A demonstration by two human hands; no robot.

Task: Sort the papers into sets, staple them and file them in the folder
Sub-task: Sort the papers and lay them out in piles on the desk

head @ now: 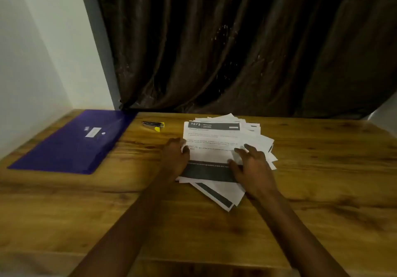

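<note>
A loose, fanned pile of printed white papers (214, 139) lies on the wooden table, the top sheet headed "1573" with dark bars. My left hand (176, 154) rests at the pile's left edge, fingers curled against the top sheet's side. My right hand (251, 165) lies on the pile's right part, fingers spread and touching the top sheet. A purple folder (71, 143) lies flat and closed at the far left. A small stapler (153, 124) with yellow ends sits between the folder and the papers.
The wooden table (322, 180) stretches to the right and toward me. A dark brown curtain (236, 51) hangs behind its far edge. A white wall (32, 51) stands at the left.
</note>
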